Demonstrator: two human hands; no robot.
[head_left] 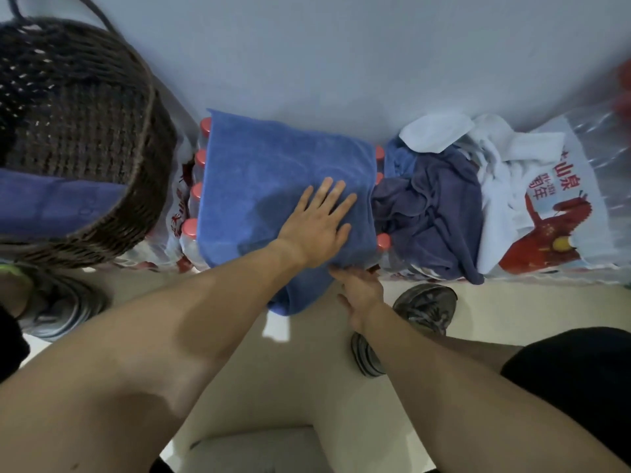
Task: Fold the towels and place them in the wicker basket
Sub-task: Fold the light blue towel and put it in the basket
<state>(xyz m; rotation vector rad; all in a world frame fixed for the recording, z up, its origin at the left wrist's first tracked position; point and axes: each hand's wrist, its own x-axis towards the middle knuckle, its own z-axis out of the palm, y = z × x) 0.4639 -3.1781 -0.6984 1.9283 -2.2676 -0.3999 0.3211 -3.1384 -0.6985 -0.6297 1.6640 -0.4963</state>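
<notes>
The blue towel (273, 172) lies spread over a pack of red-capped water bottles (196, 199), its near edge hanging toward the floor. I see my left hand (316, 223) pressing flat on it, fingers straight and apart. My right hand (358, 290) pinches the hanging edge. The wicker basket (102, 138) at left holds a folded blue towel (51, 203). Crumpled towels (433, 206) lie at right.
</notes>
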